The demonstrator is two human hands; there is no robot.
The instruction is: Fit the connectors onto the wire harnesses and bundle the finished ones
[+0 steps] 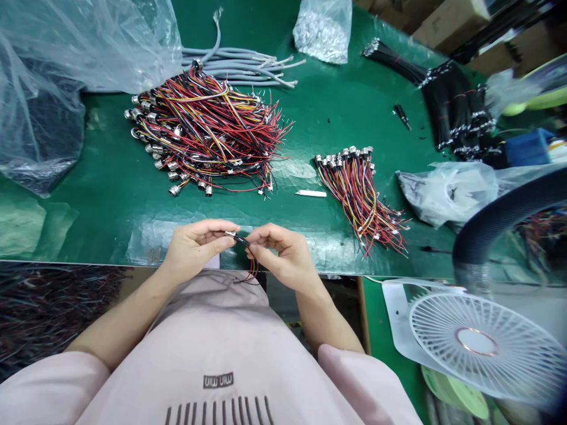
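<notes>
My left hand [197, 245] and my right hand [283, 254] meet at the near edge of the green table [345, 118]. Both pinch one small cable assembly [241, 240]: the left fingers hold its metal connector end, and the right fingers grip the black sleeve beside it. Its red, yellow and black wires hang down toward my lap. A large heap of the same wired connectors [208, 133] lies beyond my left hand. A smaller, tidier bundle [361, 195] lies to the right of my right hand.
Grey cables [248, 65] lie behind the heap. Clear plastic bags [66, 77] sit at the left, with further ones at the back and right. Black cable bundles [456, 106] are at the far right. A white fan [482, 342] stands at the lower right. A small white stick [310, 193] lies mid-table.
</notes>
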